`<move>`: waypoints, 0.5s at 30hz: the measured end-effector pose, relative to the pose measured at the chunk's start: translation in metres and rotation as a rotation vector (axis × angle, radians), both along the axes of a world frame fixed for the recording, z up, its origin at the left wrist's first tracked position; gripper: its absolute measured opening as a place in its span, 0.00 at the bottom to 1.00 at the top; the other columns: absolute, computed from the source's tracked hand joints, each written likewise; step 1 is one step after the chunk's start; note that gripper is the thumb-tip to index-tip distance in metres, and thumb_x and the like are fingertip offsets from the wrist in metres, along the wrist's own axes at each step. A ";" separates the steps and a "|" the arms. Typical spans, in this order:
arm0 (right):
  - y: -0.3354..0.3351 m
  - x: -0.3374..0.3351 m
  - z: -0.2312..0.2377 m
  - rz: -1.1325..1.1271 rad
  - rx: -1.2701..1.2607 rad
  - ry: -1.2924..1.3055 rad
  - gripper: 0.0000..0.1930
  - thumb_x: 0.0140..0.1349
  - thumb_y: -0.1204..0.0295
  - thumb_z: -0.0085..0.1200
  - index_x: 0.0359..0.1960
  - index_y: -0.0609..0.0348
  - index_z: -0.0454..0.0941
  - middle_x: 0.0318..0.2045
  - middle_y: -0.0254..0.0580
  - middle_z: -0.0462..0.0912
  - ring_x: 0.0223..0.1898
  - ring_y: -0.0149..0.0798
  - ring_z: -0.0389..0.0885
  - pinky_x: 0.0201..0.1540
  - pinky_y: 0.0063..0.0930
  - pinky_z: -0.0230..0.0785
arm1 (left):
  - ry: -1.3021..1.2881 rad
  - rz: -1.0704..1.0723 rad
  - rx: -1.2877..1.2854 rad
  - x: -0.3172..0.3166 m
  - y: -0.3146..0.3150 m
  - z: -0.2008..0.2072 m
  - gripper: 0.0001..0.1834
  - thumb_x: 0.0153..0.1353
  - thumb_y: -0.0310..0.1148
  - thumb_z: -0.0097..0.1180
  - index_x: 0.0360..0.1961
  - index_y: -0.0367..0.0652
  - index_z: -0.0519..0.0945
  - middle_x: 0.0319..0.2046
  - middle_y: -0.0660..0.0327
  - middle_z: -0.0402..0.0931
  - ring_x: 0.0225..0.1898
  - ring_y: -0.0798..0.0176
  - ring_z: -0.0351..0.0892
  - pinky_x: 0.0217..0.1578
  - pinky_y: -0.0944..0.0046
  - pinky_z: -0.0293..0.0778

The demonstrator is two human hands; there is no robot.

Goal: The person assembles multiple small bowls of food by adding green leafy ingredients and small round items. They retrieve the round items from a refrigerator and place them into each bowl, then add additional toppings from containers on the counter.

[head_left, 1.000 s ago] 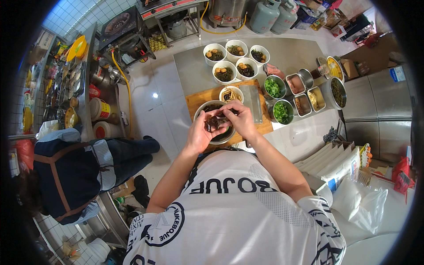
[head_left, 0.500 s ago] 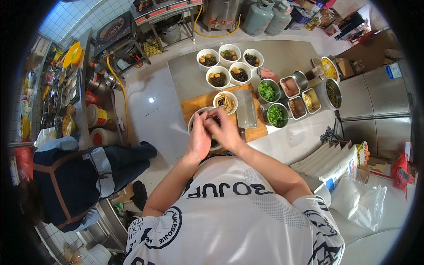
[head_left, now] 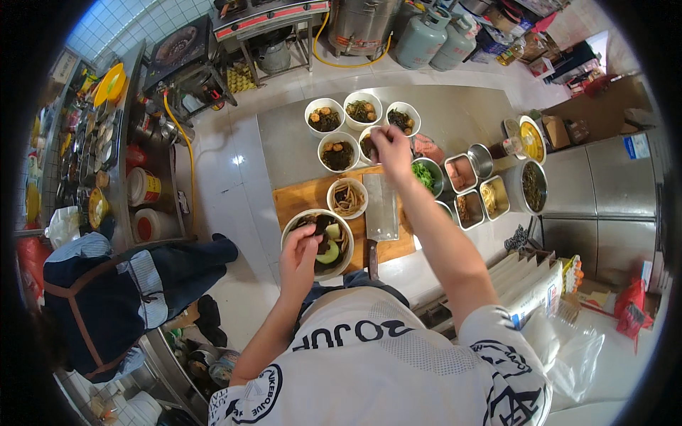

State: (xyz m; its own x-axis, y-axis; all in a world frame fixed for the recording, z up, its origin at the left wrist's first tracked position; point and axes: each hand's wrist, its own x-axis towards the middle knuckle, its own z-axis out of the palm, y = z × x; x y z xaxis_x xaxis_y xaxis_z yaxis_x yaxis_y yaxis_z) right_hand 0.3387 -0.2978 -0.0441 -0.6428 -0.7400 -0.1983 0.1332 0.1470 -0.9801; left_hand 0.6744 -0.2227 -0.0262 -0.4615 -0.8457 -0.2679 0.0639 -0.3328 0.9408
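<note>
Left hand [head_left: 302,250] sits at the near rim of the large bowl [head_left: 293,226] on the wooden board [head_left: 302,199], fingers curled into the food; exact grip can't be told. Right hand [head_left: 391,145] is pinched shut over a small white bowl [head_left: 364,135], beyond the cleaver [head_left: 381,209]; contents hidden.

Two grey gas cylinders [head_left: 440,37] stand at the top beside a big steel pot [head_left: 362,25]. A cleaver [head_left: 380,216] lies on the wooden cutting board [head_left: 302,202]. Left, a person in a dark apron [head_left: 106,298] crouches by the floor.
</note>
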 end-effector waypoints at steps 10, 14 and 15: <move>-0.133 -0.120 -0.056 0.152 0.380 0.062 0.23 0.80 0.60 0.52 0.67 0.64 0.77 0.59 0.48 0.83 0.63 0.42 0.81 0.60 0.50 0.80 | -0.083 0.196 0.056 0.012 0.024 -0.012 0.14 0.78 0.24 0.59 0.61 0.34 0.80 0.50 0.60 0.85 0.50 0.69 0.85 0.56 0.67 0.79; -0.106 -0.105 -0.024 0.067 0.201 -0.140 0.20 0.81 0.64 0.49 0.66 0.66 0.77 0.63 0.49 0.81 0.65 0.44 0.79 0.62 0.52 0.79 | -0.048 0.229 0.032 0.018 0.019 -0.010 0.15 0.79 0.26 0.58 0.63 0.35 0.79 0.50 0.60 0.85 0.49 0.68 0.86 0.53 0.67 0.80; -0.092 -0.094 -0.013 0.125 0.153 -0.111 0.19 0.81 0.65 0.48 0.64 0.65 0.78 0.61 0.48 0.82 0.61 0.44 0.82 0.59 0.49 0.81 | -0.057 0.226 0.030 0.022 0.017 -0.009 0.15 0.79 0.26 0.57 0.63 0.35 0.79 0.50 0.60 0.85 0.48 0.67 0.86 0.52 0.66 0.80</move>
State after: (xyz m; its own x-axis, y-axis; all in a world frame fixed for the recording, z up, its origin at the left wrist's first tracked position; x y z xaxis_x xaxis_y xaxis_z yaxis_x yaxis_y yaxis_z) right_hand 0.2452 -0.3900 -0.0572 -0.5160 -0.7681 -0.3792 0.2108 0.3152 -0.9253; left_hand 0.6961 -0.2060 -0.0355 -0.2451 -0.9170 -0.3146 0.0869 -0.3440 0.9349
